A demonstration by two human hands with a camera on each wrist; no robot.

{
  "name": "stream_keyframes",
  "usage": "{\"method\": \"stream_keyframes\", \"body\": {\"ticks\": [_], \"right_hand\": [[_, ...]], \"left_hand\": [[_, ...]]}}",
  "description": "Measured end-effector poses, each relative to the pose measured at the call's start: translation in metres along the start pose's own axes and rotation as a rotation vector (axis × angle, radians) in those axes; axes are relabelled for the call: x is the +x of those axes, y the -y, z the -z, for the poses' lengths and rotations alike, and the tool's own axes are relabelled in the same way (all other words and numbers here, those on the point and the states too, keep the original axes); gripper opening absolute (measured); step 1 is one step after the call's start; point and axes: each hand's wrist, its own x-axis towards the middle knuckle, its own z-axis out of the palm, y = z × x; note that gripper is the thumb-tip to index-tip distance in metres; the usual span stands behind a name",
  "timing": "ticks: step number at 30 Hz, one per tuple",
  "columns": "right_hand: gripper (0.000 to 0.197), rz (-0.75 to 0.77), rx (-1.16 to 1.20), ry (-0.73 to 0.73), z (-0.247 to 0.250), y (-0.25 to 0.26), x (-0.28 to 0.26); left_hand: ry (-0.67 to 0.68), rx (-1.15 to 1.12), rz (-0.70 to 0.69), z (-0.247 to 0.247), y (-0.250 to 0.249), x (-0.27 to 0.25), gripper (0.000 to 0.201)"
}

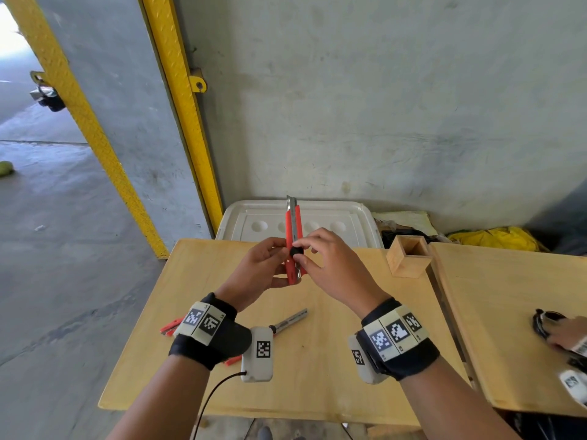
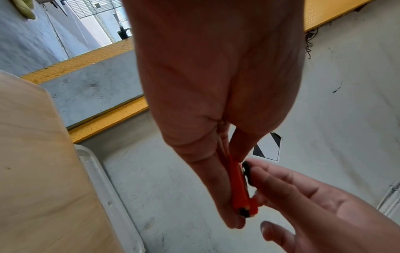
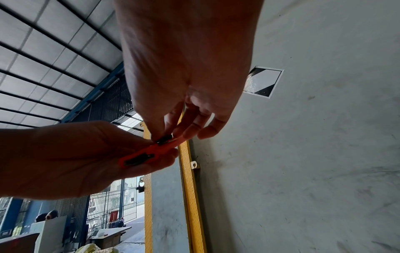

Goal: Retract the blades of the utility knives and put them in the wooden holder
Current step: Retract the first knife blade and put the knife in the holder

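Observation:
My left hand (image 1: pixel 275 260) grips a red utility knife (image 1: pixel 293 236) upright above the table's far edge. A short piece of blade (image 1: pixel 289 201) shows at its top. My right hand (image 1: pixel 303 249) pinches the knife's black slider knob (image 1: pixel 297 250) between thumb and forefinger, with the other fingers spread. The left wrist view has the knife (image 2: pixel 239 184) along my left fingers and the knob (image 2: pixel 246 168) at my right fingertips. The right wrist view shows the same pinch on the knob (image 3: pixel 164 138). The wooden holder (image 1: pixel 409 260), a small open box, stands to the right.
A knife with its blade out (image 1: pixel 290 322) lies mid-table, and red knives (image 1: pixel 171 327) lie partly hidden under my left wrist. A white plastic lid (image 1: pixel 359 214) sits behind the table. On the right-hand table (image 1: pixel 508 296), another person's hand (image 1: pixel 568 335) rests on a black object.

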Motion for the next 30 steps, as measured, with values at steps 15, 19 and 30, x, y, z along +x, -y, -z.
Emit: {"method": "stream_keyframes", "body": {"ticks": [15, 19, 30], "right_hand": [[0.035, 0.027, -0.042, -0.010, -0.003, -0.005, -0.016], [0.030, -0.112, -0.126, -0.169, -0.010, -0.002, -0.018], [0.035, 0.006, -0.068, 0.071, 0.003, -0.010, -0.019]], "left_hand": [[-0.025, 0.064, -0.004, -0.004, -0.001, 0.008, 0.023], [-0.017, 0.088, -0.002, -0.008, 0.002, 0.009, 0.024], [-0.034, 0.069, 0.023, -0.005, 0.005, 0.007, 0.023]]}}
